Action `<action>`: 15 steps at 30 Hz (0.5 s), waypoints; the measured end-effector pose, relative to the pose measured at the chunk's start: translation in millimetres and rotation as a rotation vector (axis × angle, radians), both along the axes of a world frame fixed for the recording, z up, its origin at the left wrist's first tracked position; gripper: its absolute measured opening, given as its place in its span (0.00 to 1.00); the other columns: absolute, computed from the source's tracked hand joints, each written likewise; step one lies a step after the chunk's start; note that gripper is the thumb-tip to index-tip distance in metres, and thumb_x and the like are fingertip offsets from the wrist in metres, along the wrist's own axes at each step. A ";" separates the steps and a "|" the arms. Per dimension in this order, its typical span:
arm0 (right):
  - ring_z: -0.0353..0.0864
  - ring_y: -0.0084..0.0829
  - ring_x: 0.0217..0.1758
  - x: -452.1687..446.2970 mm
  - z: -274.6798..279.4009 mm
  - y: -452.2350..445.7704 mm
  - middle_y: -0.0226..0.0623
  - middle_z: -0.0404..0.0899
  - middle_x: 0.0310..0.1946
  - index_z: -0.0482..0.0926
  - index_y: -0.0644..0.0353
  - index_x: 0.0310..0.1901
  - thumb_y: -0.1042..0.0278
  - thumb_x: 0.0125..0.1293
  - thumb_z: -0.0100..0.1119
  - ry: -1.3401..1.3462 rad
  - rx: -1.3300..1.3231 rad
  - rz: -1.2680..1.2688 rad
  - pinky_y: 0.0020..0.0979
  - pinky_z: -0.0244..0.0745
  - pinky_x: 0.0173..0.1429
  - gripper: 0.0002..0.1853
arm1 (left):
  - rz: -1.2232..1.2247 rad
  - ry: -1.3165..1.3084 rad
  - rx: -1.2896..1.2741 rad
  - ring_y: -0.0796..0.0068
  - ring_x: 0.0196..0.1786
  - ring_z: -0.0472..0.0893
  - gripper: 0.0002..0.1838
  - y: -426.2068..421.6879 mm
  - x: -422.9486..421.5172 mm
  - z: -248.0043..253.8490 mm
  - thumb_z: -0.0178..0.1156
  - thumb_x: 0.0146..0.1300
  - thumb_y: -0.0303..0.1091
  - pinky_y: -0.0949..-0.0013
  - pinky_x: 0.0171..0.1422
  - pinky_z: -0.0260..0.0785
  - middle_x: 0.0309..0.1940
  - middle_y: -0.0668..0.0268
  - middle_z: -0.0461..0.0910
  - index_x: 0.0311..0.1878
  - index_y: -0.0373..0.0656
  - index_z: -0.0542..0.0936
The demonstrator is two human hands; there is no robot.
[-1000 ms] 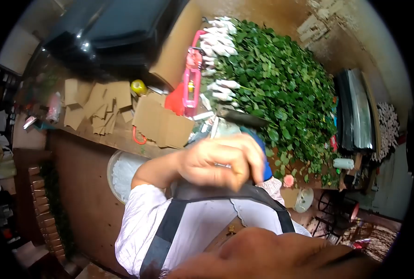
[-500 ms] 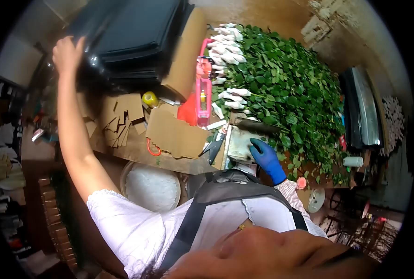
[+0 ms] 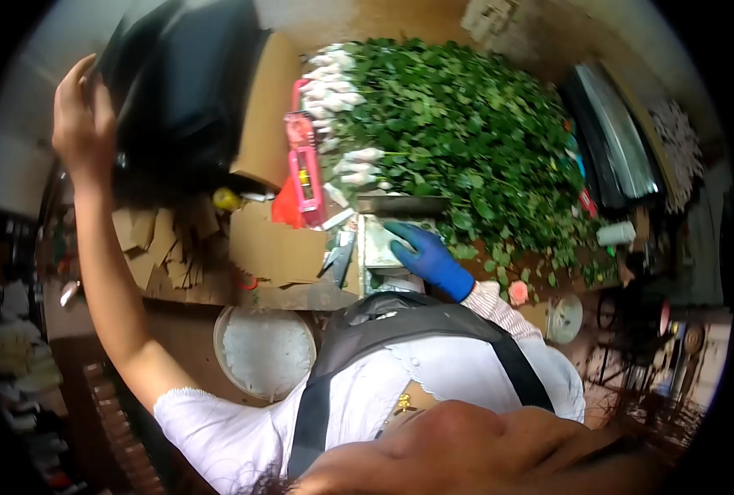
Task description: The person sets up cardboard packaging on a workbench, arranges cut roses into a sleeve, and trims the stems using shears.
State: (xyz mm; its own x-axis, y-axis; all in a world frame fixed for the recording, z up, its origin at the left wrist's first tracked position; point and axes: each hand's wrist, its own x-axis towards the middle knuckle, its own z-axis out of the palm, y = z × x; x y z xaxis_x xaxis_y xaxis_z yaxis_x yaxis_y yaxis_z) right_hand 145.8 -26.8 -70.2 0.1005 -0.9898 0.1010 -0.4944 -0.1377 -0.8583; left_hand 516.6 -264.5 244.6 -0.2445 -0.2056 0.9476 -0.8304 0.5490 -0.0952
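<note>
My left hand [image 3: 84, 120] is bare and reaches out to the far left. Its fingers close on the left edge of a black plastic sheet [image 3: 194, 78], at the stack of such sheets; the fingertips are partly hidden. My right hand [image 3: 427, 260] wears a blue glove and lies with fingers stretched over a pale, worn board [image 3: 378, 247] in front of me. Behind that board a dark metal plate [image 3: 404, 204] stands on edge. Just left of it are scissors with dark handles [image 3: 340, 260].
Leafy green stems [image 3: 458, 124] with white-wrapped heads [image 3: 327, 87] cover the table's back. A pink tape dispenser [image 3: 305, 177], cardboard [image 3: 272, 247] and a yellow tape roll [image 3: 225, 199] lie left of centre. A white bucket [image 3: 265, 353] stands below the table edge.
My left hand has shifted left, and the black plastic now hangs smoothly over the stack's layered front edges. My right hand has slid left across the board. The whole view has turned.
</note>
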 end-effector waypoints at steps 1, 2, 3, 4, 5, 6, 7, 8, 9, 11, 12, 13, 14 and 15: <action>0.75 0.44 0.67 3.7 16.8 -4.1 0.47 0.75 0.65 0.71 0.59 0.68 0.62 0.70 0.60 -0.010 -0.140 0.019 0.38 0.69 0.69 0.27 | -0.120 0.129 0.186 0.80 0.38 0.76 0.15 27.3 -30.7 -11.5 0.60 0.71 0.27 0.78 0.45 0.70 0.42 0.70 0.77 0.60 0.43 0.78; 0.71 0.46 0.70 6.0 41.9 -6.7 0.49 0.70 0.69 0.65 0.60 0.72 0.58 0.66 0.64 0.031 -0.224 0.026 0.40 0.65 0.72 0.35 | -0.407 0.178 0.225 0.82 0.36 0.68 0.20 47.9 -59.5 -27.9 0.60 0.71 0.25 0.78 0.42 0.66 0.42 0.71 0.70 0.64 0.39 0.71; 0.67 0.48 0.73 8.2 67.9 -10.2 0.50 0.65 0.72 0.59 0.60 0.75 0.53 0.61 0.69 0.080 -0.333 0.017 0.42 0.63 0.73 0.45 | -0.377 0.187 0.249 0.80 0.37 0.69 0.20 84.8 -95.9 -38.9 0.58 0.69 0.22 0.76 0.40 0.66 0.42 0.67 0.71 0.63 0.37 0.68; 0.65 0.52 0.73 9.5 88.1 -12.4 0.52 0.62 0.73 0.55 0.61 0.76 0.50 0.57 0.73 0.100 -0.502 -0.002 0.46 0.61 0.76 0.51 | -0.431 0.139 0.172 0.76 0.32 0.70 0.21 110.7 -128.2 -51.1 0.57 0.63 0.19 0.74 0.38 0.66 0.40 0.65 0.74 0.59 0.39 0.70; 0.65 0.50 0.73 7.5 98.2 -17.5 0.53 0.62 0.72 0.53 0.60 0.76 0.48 0.52 0.76 0.117 -0.660 -0.043 0.47 0.59 0.77 0.56 | -0.482 0.088 0.095 0.73 0.28 0.72 0.22 136.7 -160.3 -63.5 0.57 0.56 0.16 0.71 0.36 0.66 0.38 0.62 0.77 0.54 0.41 0.72; 0.66 0.49 0.73 7.8 107.3 -23.0 0.51 0.63 0.72 0.57 0.60 0.75 0.49 0.58 0.71 0.074 -0.801 -0.135 0.46 0.59 0.77 0.49 | -0.607 0.023 0.108 0.69 0.33 0.73 0.20 159.8 -183.1 -84.0 0.62 0.52 0.18 0.67 0.38 0.67 0.38 0.61 0.77 0.49 0.40 0.74; 0.67 0.47 0.73 3.6 116.2 -27.1 0.49 0.65 0.71 0.61 0.60 0.74 0.50 0.63 0.66 0.031 -0.947 -0.220 0.45 0.58 0.77 0.42 | -0.697 -0.044 0.123 0.67 0.38 0.74 0.18 181.8 -202.6 -103.7 0.66 0.50 0.21 0.66 0.41 0.68 0.39 0.60 0.77 0.46 0.41 0.76; 0.68 0.46 0.73 -18.7 124.4 -25.8 0.48 0.68 0.70 0.66 0.59 0.71 0.53 0.69 0.57 0.054 -0.845 -0.182 0.45 0.59 0.77 0.33 | -0.777 0.037 0.090 0.66 0.39 0.74 0.20 199.5 -224.5 -128.4 0.68 0.53 0.26 0.67 0.43 0.68 0.42 0.62 0.75 0.50 0.43 0.77; 0.69 0.45 0.72 -44.8 133.9 -18.5 0.46 0.71 0.68 0.72 0.59 0.68 0.55 0.74 0.49 0.072 -0.743 -0.138 0.45 0.59 0.77 0.26 | -0.838 0.012 0.004 0.66 0.40 0.74 0.21 202.9 -236.5 -133.2 0.68 0.56 0.30 0.65 0.45 0.68 0.43 0.64 0.73 0.54 0.45 0.75; 0.74 0.41 0.69 -79.7 156.5 7.1 0.43 0.77 0.62 0.79 0.60 0.62 0.64 0.76 0.40 -0.009 -0.749 -0.139 0.42 0.63 0.75 0.21 | -0.739 -0.044 -0.288 0.67 0.43 0.73 0.24 205.8 -256.1 -132.1 0.69 0.60 0.37 0.62 0.47 0.70 0.43 0.67 0.70 0.58 0.49 0.73; 0.79 0.40 0.62 -100.2 152.6 18.4 0.45 0.79 0.60 0.80 0.63 0.59 0.67 0.74 0.46 -0.014 -0.758 -0.268 0.41 0.72 0.68 0.19 | -0.650 -0.028 -0.333 0.67 0.48 0.72 0.26 193.5 -249.3 -136.0 0.71 0.59 0.41 0.55 0.52 0.70 0.49 0.64 0.70 0.59 0.49 0.72; 0.80 0.40 0.61 -117.9 149.3 32.6 0.46 0.80 0.59 0.80 0.63 0.59 0.67 0.73 0.47 -0.068 -0.761 -0.370 0.41 0.72 0.67 0.19 | -0.537 0.018 -0.234 0.59 0.55 0.72 0.30 183.8 -237.1 -135.9 0.72 0.58 0.42 0.51 0.58 0.67 0.55 0.60 0.71 0.60 0.46 0.71; 0.80 0.40 0.60 -132.7 149.6 48.6 0.46 0.80 0.58 0.80 0.63 0.59 0.67 0.73 0.48 -0.104 -0.796 -0.408 0.41 0.73 0.66 0.18 | -0.416 0.051 -0.134 0.52 0.62 0.71 0.33 174.3 -224.9 -135.9 0.73 0.57 0.44 0.46 0.65 0.64 0.61 0.57 0.71 0.62 0.42 0.70; 0.80 0.40 0.60 -145.3 150.0 61.2 0.46 0.80 0.58 0.80 0.63 0.59 0.67 0.72 0.49 -0.137 -0.827 -0.455 0.41 0.74 0.65 0.18 | -0.301 0.028 0.038 0.47 0.66 0.69 0.33 173.9 -213.4 -132.2 0.72 0.58 0.39 0.49 0.68 0.62 0.62 0.53 0.73 0.63 0.39 0.69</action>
State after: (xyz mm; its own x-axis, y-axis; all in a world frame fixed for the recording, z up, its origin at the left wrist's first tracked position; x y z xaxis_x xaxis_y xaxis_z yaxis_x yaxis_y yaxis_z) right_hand 0.6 34.4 79.7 -0.3415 -0.5404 0.7690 -0.5525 -0.5464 -0.6294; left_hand 303.1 -90.6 112.3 -0.2739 -0.1632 0.9478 -0.6322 0.7732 -0.0496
